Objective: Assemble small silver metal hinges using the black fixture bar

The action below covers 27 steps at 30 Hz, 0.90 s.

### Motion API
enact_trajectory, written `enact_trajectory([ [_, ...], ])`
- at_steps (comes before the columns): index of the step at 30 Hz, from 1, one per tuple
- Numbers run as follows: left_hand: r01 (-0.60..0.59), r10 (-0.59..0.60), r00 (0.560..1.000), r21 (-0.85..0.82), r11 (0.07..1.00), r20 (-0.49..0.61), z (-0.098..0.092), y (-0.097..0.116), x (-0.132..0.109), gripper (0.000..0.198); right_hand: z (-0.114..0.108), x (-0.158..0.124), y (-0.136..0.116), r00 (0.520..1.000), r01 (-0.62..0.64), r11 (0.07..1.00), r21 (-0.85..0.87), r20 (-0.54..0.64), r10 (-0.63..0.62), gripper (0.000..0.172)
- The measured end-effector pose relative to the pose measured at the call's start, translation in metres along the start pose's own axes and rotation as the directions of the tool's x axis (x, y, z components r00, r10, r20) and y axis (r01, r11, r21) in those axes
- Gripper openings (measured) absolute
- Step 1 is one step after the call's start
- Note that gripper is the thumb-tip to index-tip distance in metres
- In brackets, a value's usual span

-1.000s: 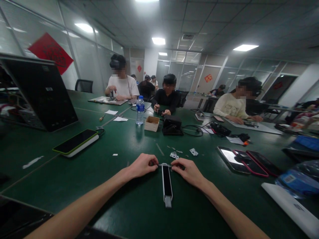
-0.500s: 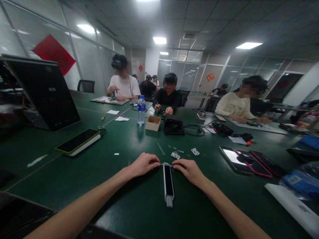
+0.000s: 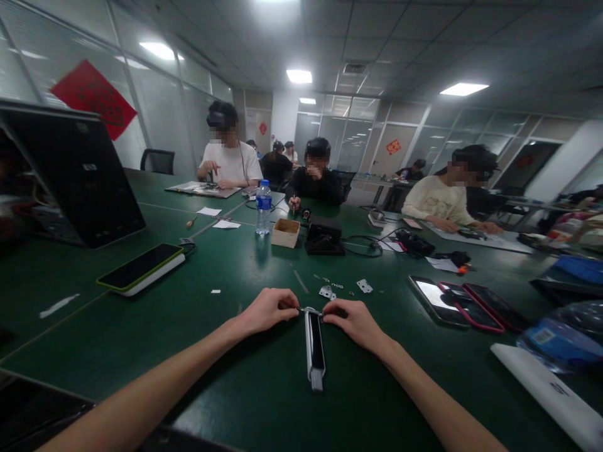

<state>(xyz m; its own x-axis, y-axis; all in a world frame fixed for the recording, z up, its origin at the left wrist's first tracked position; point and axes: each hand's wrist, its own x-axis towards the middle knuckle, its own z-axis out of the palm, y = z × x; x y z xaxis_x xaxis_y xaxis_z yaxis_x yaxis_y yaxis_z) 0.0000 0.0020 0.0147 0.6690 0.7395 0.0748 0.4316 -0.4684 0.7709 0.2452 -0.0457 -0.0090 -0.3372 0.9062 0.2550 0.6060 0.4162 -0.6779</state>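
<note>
A long, narrow white device with a black face (image 3: 315,342) lies on the green table, with a pale grey tab at its near end. Across its far end sits a small metal part (image 3: 311,310). My left hand (image 3: 273,311) pinches the left end of that part between thumb and fingertips. On the other side, my right hand (image 3: 351,320) is closed in a pinch at its right end. The fingertips hide the part's exact shape. Just beyond my hands lie flat metal plates with holes (image 3: 364,286) and several tiny metal pieces (image 3: 333,284).
A cardboard box (image 3: 285,233), a water bottle (image 3: 264,208) and a black stand (image 3: 325,236) are farther back. Left is a green-edged phone-like device (image 3: 141,269); right are phones (image 3: 438,301) and a white laptop-like slab (image 3: 546,392). Co-workers sit across the table.
The whole view shifts slightly leftward. Both hands keep their pinch at the device's far end. A person opposite has raised one hand to the face.
</note>
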Motion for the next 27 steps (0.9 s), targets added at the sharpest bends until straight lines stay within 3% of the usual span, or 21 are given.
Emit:
enact_trajectory([
  [27,0.008,-0.003,0.997,0.071,0.997,-0.073,0.01,0.001,0.002,0.011,0.008,0.003,-0.009,0.991,-0.102,0.994,0.035,-0.078,0.105,0.013],
])
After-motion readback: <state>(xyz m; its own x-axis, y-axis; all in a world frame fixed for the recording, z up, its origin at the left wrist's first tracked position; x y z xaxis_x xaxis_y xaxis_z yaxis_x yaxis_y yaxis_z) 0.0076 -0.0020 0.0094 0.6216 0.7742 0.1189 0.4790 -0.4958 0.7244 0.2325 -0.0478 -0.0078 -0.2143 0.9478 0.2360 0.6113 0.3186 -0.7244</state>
